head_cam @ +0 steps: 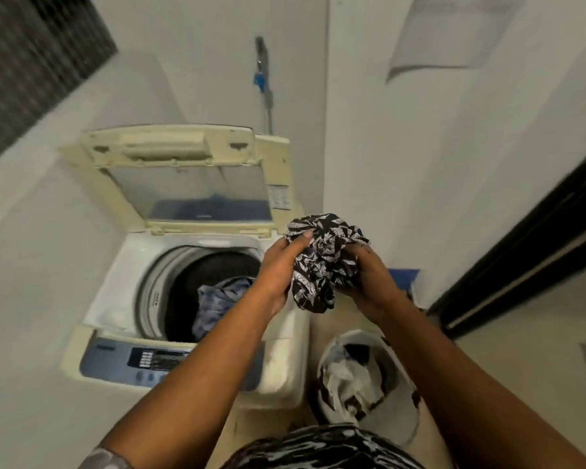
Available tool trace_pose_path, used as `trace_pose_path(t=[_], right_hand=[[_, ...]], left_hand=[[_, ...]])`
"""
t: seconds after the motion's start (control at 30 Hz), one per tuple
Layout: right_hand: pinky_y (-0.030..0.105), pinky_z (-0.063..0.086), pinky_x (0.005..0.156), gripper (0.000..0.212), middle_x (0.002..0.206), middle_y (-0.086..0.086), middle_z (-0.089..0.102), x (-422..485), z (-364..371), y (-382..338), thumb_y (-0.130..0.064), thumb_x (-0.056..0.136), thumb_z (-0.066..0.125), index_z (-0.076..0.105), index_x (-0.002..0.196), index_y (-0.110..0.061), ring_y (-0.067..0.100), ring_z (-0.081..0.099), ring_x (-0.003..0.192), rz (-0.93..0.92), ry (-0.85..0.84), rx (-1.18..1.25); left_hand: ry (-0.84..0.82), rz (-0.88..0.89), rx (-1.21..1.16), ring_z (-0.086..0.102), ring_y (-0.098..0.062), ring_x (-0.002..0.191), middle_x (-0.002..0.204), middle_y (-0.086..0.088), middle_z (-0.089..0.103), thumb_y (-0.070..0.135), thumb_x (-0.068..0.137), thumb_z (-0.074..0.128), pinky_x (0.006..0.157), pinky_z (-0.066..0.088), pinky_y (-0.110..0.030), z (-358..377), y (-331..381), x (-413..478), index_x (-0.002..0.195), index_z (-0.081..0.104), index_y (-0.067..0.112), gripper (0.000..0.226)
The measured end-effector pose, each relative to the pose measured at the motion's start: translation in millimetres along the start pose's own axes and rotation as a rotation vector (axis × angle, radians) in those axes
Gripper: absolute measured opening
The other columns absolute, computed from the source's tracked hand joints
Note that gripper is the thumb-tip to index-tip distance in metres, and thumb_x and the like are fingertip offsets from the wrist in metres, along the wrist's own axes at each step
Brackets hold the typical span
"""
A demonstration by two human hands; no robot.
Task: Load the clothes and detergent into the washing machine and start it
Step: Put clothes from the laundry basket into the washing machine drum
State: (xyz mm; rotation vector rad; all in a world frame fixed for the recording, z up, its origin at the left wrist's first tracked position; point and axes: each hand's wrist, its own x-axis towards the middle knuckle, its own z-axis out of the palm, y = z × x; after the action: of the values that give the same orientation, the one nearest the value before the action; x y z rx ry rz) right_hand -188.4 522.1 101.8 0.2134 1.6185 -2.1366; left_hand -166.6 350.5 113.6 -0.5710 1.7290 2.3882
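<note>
A black-and-white patterned garment (323, 258) is bunched between both hands, above the right edge of the top-loading washing machine (115, 289). My left hand (279, 269) grips its left side with the thumb on top. My right hand (369, 275) grips its right side. The machine's lid (186, 177) stands open. Inside the dark drum lies a blue-grey garment (217, 299). A white laundry basket (403, 414) with more clothes stands on the floor to the right of the machine.
The control panel (139, 362) runs along the machine's front edge. White walls close in on the left and back. A tap and hose (263, 79) hang on the back wall. A dark door frame (521, 245) is at the right.
</note>
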Motion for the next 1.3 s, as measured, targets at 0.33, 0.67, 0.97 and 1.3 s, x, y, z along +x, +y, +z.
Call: trace_pose_path(t=[0.33,0.67,0.97,1.3], right_hand=[[0.054,0.063,0.09,0.048,0.121,0.007,0.079,61,148,12,-0.042,0.089,0.076,0.066,0.132,-0.024,0.031,0.075,0.115,0.087,-0.244,-0.134],[0.055,0.062,0.092,0.066,0.14,0.006,0.06,111,190,70,-0.008,0.091,0.071,0.052,0.148,-0.034,0.031,0.067,0.116,0.164,-0.293,-0.387],[0.038,0.063,0.086,0.045,0.127,0.015,0.069,122,140,86,-0.012,0.099,0.067,0.061,0.143,-0.017,0.019,0.069,0.098,0.119,-0.23,-0.43],[0.037,0.061,0.083,0.024,0.115,0.01,0.079,90,9,73,-0.019,0.095,0.074,0.076,0.119,-0.023,0.026,0.076,0.103,0.149,0.063,-0.255]], left_hand=[[0.271,0.105,-0.032,0.078,-0.033,0.11,0.118,-0.015,0.08,0.042,0.096,0.075,0.101,0.06,-0.049,-139,54,-18,0.129,0.073,0.01,0.046],[0.545,-0.136,0.162,0.081,-0.026,0.092,0.108,-0.009,0.082,0.066,0.08,0.077,0.091,0.065,-0.046,-254,-7,9,0.128,0.072,0.014,0.07],[0.569,-0.417,0.398,0.071,-0.037,0.11,0.12,-0.012,0.074,0.079,0.063,0.07,0.099,0.06,-0.051,-308,-93,49,0.128,0.071,0.008,0.096],[0.352,-0.197,0.461,0.067,-0.022,0.079,0.091,-0.007,0.074,0.045,0.096,0.071,0.07,0.052,-0.03,-143,-59,32,0.096,0.076,0.021,0.024]])
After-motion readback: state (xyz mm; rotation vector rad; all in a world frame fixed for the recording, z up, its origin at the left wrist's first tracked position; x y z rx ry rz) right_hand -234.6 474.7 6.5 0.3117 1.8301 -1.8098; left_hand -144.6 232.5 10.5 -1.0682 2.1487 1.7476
